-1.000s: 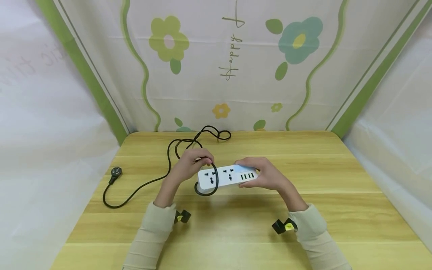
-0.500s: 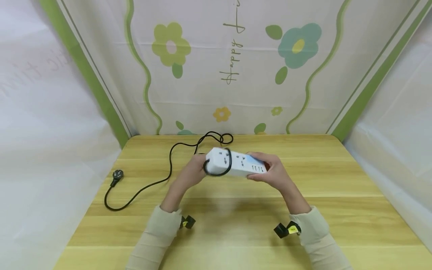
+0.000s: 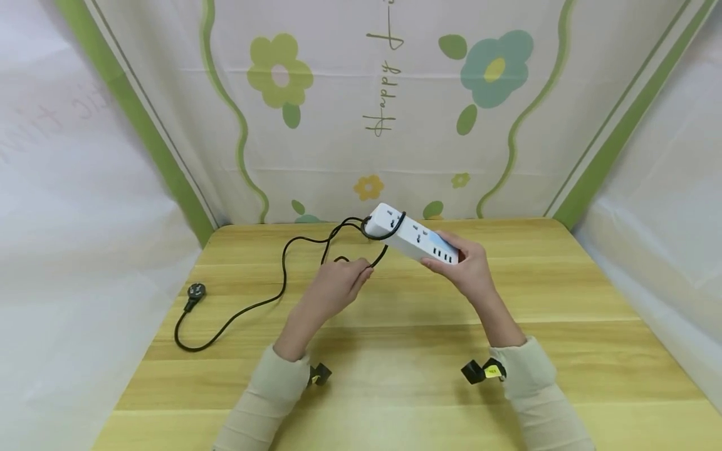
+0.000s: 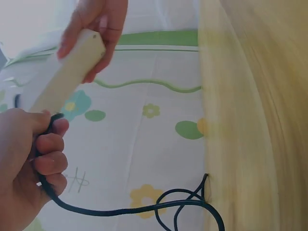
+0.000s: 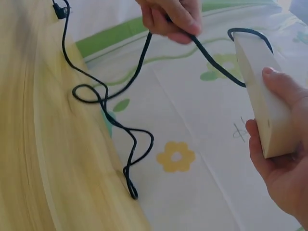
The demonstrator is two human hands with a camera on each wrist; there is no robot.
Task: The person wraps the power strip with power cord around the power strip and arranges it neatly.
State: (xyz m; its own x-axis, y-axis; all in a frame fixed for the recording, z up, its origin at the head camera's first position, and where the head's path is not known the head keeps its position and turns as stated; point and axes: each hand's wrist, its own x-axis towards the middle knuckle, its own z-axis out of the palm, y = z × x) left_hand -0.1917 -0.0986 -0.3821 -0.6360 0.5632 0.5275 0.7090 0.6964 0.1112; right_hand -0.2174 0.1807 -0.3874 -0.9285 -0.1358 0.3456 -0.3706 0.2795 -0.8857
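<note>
My right hand (image 3: pixel 470 266) grips the near right end of a white power strip (image 3: pixel 408 240), which is held up over the table and tilted with its far end up and to the left. Sockets and USB slots show on its upper face in the head view. The strip's black cord (image 5: pixel 211 60) loops once around its far end. Below that end, my left hand (image 3: pixel 338 285) holds the cord between curled fingers, as the left wrist view also shows. From this hand the slack runs back to the table.
The rest of the cord lies in loose loops at the table's back edge, then curves left to its black plug (image 3: pixel 196 291). The wooden table (image 3: pixel 536 282) meets a flower-print cloth (image 3: pixel 333 125) behind, with white cloth at both sides.
My right hand has swung the strip's left end up and away, to the right. My left hand has moved right and now holds the cord below the strip. The plug stays put.
</note>
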